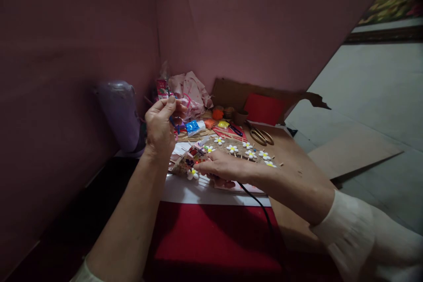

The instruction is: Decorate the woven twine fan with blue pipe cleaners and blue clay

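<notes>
My left hand (161, 125) is raised at the left of the work, thumb and fingertips pinched together; what they hold, if anything, is too small to make out. Lower and to the right, my right hand (220, 167) reaches across a burlap-like piece (224, 144) decorated with white flowers with yellow centres (232, 149). Its other fingers curl underneath, around something hidden, and a black cord (257, 200) runs out from below the palm. Close to the right fingertips are another white flower (193, 173) and some small dark and red decorations (194, 154).
Gold-handled scissors (261, 135) lie to the right on brown cardboard (291, 158). Behind the work are a blue packet (193, 127), a yellow packet (224, 124), an orange ball (217, 113), red card (264, 109) and crumpled pink wrapping (191, 90). A purple container (119, 114) stands left.
</notes>
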Available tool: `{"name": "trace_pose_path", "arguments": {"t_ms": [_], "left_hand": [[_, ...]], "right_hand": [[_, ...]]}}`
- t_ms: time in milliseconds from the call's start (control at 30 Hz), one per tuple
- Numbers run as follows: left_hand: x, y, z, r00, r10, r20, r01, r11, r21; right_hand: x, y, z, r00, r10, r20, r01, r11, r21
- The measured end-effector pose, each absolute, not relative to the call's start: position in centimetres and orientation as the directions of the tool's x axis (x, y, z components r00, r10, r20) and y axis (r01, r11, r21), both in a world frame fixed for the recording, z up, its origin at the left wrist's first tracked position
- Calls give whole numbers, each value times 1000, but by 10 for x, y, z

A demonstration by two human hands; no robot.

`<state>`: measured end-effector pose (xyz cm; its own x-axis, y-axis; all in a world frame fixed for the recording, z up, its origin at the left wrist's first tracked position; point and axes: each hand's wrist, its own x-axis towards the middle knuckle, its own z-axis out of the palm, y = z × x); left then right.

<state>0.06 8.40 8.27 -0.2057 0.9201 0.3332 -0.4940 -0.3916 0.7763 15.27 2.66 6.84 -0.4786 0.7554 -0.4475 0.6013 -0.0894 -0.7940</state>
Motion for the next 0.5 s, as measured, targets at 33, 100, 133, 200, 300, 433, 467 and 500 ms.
{"name": "trace_pose_path", "arguments": {"t_ms": [33,100,133,200,300,433,467,500], "left_hand": [[0,84,83,-206,920,332,-495,-391,776],[0,85,82,-200,919,339,-504,-393,769],[0,86,82,-196,919,342,-509,-394,765],[-1,87,80,-196,918,344,-518,-395,759],[-2,88,79,-195,916,349,-521,-399,754],[-2,89,78,-196,913,357,-522,-405,750],[-2,90,78,-203,912,357,-523,-409,748],[-1,90,78,-209,910,358,-523,-413,745]], "right_hand": [[152,27,69,-474,757,-450,616,-79,-784],[151,26,71,-469,761,-449,637,-62,-769],[150,26,71,-468,762,-447,640,-56,-766],[149,27,70,-473,766,-436,634,-49,-772],[149,28,69,-470,772,-427,631,-44,-775],[146,29,72,-461,762,-454,673,-34,-739],[146,29,74,-457,759,-463,683,-34,-729],[145,29,75,-453,757,-472,693,-34,-720]]}}
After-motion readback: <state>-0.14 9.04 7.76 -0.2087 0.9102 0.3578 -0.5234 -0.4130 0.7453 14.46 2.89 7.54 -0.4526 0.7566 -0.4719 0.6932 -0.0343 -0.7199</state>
